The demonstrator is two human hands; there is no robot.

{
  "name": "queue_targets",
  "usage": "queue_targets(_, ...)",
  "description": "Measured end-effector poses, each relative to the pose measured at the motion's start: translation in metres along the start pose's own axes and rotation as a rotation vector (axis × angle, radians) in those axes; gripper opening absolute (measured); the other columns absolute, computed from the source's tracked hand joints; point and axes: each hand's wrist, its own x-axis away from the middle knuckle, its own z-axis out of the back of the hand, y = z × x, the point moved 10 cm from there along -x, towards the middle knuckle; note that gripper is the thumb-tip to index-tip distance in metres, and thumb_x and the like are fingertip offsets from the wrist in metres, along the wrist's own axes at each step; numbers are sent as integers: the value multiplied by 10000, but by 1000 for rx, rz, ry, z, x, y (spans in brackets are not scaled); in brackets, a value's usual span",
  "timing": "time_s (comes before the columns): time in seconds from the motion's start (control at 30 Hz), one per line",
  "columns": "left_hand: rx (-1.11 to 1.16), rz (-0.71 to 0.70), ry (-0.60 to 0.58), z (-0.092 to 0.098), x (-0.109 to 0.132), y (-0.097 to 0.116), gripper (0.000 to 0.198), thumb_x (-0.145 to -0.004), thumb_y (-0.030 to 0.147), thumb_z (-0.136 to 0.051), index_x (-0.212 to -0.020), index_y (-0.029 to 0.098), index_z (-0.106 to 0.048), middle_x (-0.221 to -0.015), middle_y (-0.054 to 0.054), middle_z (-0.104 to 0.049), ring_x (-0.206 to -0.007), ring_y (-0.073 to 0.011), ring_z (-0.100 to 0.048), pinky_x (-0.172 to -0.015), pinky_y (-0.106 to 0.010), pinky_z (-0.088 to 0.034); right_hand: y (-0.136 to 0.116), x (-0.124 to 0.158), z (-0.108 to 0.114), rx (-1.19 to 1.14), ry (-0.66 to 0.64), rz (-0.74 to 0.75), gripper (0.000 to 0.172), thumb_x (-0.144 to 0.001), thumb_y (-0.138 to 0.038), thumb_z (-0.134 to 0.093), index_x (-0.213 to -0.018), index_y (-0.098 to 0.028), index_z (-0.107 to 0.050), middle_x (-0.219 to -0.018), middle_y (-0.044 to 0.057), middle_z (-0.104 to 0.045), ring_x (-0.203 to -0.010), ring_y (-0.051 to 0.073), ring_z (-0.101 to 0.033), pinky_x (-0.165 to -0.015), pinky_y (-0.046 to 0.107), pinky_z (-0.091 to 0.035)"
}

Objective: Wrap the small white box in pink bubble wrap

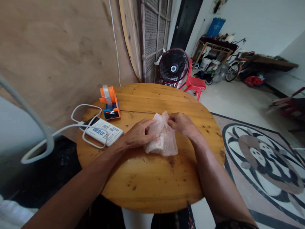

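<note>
A package in clear, pinkish bubble wrap [169, 141] lies on the round wooden table in front of me. Something white with red print shows through its lower part, too blurred to identify. My left hand [140, 132] holds the package from the left, thumb across the front and fingers along the upper side. Bent fingers of my right hand [181, 124] pinch the wrap's upper right edge; their tips are partly hidden.
On the table's left are an orange and blue tape dispenser [110, 103] and a white box-like device [104, 131] with a looping white cable. A fan [174, 66] and red plastic chair [195, 82] stand beyond the far edge. A wall borders the left.
</note>
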Motion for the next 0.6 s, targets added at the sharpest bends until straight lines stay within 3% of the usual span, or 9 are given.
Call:
queue_targets(0.17,-43,-9,54,6,-2,-2,475,-835,496,-589,-1155,151,-647,-1085,-98,-620,-857,-192,-580,-784,-328,-474,0,-4,-11,-367,-81,83,160,-748,-217,-561,-607,-174,-623,-549,-27,-542,-550,117,-449,-536,245,-303)
queue_targets(0.37,-136,71,216,23,-1,-9,354,-838,480,-563,-849,164,-721,-819,-51,-611,-757,-176,-549,-722,-305,-433,5,-7,-19,-700,-137,23,151,-734,-267,-614,-618,-172,-637,-576,-20,-594,-543,113,-499,-548,228,-380)
queue_targets(0.6,-74,130,162,17,-1,-15,322,-816,457,-585,-866,171,-724,-724,-15,-663,-636,-144,-531,-599,-265,-375,9,-9,-28,-901,-144,-61,104,-705,-221,-626,-606,-194,-641,-558,-24,-599,-523,105,-508,-520,212,-385)
